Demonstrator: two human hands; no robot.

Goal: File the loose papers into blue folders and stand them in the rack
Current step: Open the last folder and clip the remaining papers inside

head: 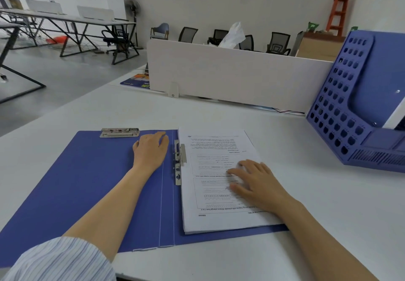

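One blue folder (87,182) lies open flat on the white table (328,204), with one stack of papers (219,219) on its right half. The print faces away and is too small to read. The folder has two metal clips: one (119,132) at the left cover's far edge, one (180,162) beside the spine. The left hand (151,151) lies flat on the left cover and the right hand (256,182) rests spread on the papers; neither grasps anything. One blue rack (341,109) stands at right, perhaps holding a folder.
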